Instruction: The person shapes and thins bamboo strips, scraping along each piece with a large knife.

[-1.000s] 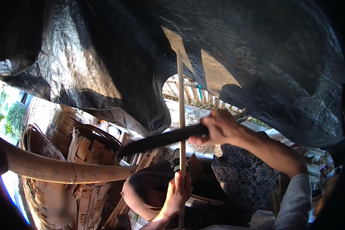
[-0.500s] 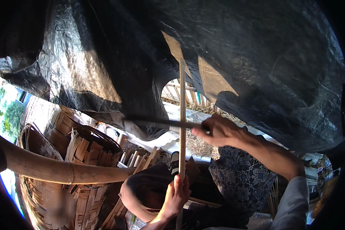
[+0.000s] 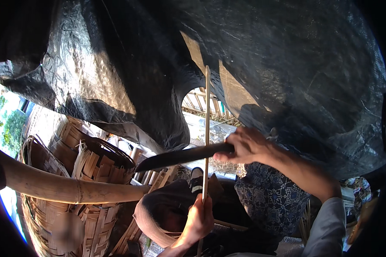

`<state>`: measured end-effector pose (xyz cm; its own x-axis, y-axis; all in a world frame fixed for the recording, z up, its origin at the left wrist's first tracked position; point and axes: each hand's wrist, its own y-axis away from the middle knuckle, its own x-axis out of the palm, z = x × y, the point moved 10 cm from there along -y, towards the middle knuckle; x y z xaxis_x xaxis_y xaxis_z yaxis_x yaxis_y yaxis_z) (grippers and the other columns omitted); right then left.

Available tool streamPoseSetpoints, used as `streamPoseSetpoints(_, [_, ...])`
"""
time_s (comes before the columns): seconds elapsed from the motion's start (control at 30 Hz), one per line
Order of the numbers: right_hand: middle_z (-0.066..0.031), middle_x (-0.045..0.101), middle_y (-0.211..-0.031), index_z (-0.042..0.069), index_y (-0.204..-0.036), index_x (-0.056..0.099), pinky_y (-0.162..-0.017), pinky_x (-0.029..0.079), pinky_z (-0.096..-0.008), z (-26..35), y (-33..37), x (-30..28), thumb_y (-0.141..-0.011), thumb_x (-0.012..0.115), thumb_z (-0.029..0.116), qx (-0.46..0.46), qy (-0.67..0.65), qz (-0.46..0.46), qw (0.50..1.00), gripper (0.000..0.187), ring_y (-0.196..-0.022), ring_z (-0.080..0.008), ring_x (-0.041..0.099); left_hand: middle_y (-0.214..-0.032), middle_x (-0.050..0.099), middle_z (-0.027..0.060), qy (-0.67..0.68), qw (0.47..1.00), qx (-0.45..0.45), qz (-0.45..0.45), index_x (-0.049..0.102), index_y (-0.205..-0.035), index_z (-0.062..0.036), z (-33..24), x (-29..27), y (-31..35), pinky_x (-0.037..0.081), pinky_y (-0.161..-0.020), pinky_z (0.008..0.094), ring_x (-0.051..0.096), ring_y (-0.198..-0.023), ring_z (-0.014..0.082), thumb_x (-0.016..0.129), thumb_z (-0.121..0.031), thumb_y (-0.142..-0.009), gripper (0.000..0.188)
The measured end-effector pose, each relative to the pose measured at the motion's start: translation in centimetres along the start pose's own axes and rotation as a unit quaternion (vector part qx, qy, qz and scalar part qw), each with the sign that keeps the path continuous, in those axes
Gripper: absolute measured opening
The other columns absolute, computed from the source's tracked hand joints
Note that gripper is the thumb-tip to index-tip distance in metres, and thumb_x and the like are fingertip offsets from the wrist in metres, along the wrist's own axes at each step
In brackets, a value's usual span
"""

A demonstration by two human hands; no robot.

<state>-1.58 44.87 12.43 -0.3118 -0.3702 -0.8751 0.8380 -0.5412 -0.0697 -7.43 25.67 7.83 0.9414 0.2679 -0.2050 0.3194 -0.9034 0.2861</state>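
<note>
Left hand (image 3: 198, 219): fingers wrapped around the lower part of a long, thin, pale wood-like strip (image 3: 207, 103), thumb along it. Strip stands nearly upright in view, its top end in front of a large, creased, black plastic sheet (image 3: 296, 68).

Right hand (image 3: 245, 146): closed around the handle end of a long, dark, broad-bladed knife (image 3: 180, 158). Blade points left and slightly down, crossing the strip above the left hand; contact between edge and strip cannot be told.

Containers, left side: a tall, brown, open-topped basket of flat woven strips (image 3: 103, 171), mouth facing up; interior in deep shadow, contents cannot be told. Just beside it, farther left, a second brown woven basket with a thin curved rim (image 3: 47, 159); inside also dark, contents unclear. A thick, tan, jointed bamboo pole (image 3: 98, 193) passes in front of both.

Other: loose, narrow, brown wooden strips (image 3: 126, 240) slant beside the baskets. Dark-blue cloth with a pale lattice pattern (image 3: 272, 197) lies below the right forearm.
</note>
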Motion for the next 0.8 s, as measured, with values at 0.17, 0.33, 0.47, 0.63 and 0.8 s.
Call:
streamPoseSetpoints(0.17, [-0.0204,0.055,-0.063,-0.002,-0.066,0.06,-0.05,0.047,-0.0413,-2.1,-0.4,1.8,-0.069,0.039,0.08,0.093,0.006,0.079,0.993,0.084,-0.057,-0.0282,0.058,-0.06,0.051,0.0092,-0.255,0.95,0.169,-0.058,0.047,-0.085,0.0002,-3.9,-0.1,0.4,0.037,-0.042,0.0317,0.047,-0.046,0.0242,0.046,0.0,-0.086,0.001])
streamPoseSetpoints(0.33, [-0.0142,0.051,-0.053,0.001,-0.062,0.058,-0.038,0.04,-0.0369,1.2,0.1,1.9,-0.069,0.033,0.081,-0.03,0.056,0.069,0.996,0.085,-0.043,-0.0221,0.051,-0.057,0.048,0.0101,-0.108,0.993,0.035,-0.041,0.047,-0.085,-0.0003,-1.3,-0.2,-0.6,0.035,-0.042,0.0324,0.046,-0.046,0.023,0.046,-0.004,-0.088,0.005])
streamPoseSetpoints(0.47, [0.0019,0.037,-0.042,0.007,-0.048,0.045,-0.03,0.029,-0.0286,-3.9,-1.4,0.8,-0.075,0.032,0.077,0.123,-0.041,0.045,0.991,0.076,-0.033,-0.0103,0.034,-0.053,0.044,0.0102,-0.143,0.982,0.11,-0.06,0.046,-0.085,-0.0018,-2.5,0.4,-0.2,0.032,-0.041,0.0341,0.043,-0.043,0.0218,0.047,-0.008,-0.089,0.007])
streamPoseSetpoints(0.63, [-0.0124,0.052,-0.063,0.001,-0.07,0.058,-0.033,0.039,-0.0321,-2.4,-0.6,3.6,-0.071,0.031,0.08,0.046,0.013,0.148,0.988,0.083,-0.043,-0.019,0.049,-0.054,0.047,0.0162,-0.204,0.958,0.187,-0.081,0.045,-0.097,0.0023,-2.7,0.7,0.1,0.032,-0.039,0.0383,0.046,-0.044,0.033,0.053,-0.003,-0.085,0.015])
streamPoseSetpoints(0.8, [-0.0161,0.051,-0.051,-0.003,-0.064,0.058,-0.049,0.047,-0.0427,-2.9,-1.5,2.4,-0.075,0.039,0.072,0.015,0.028,-0.013,0.999,0.079,-0.048,-0.0299,0.055,-0.056,0.05,0.0204,-0.208,0.97,0.111,-0.054,0.042,-0.086,-0.0043,-2.2,0.5,-1.2,0.036,-0.041,0.0432,0.051,-0.05,0.0397,0.045,-0.012,-0.09,0.009])
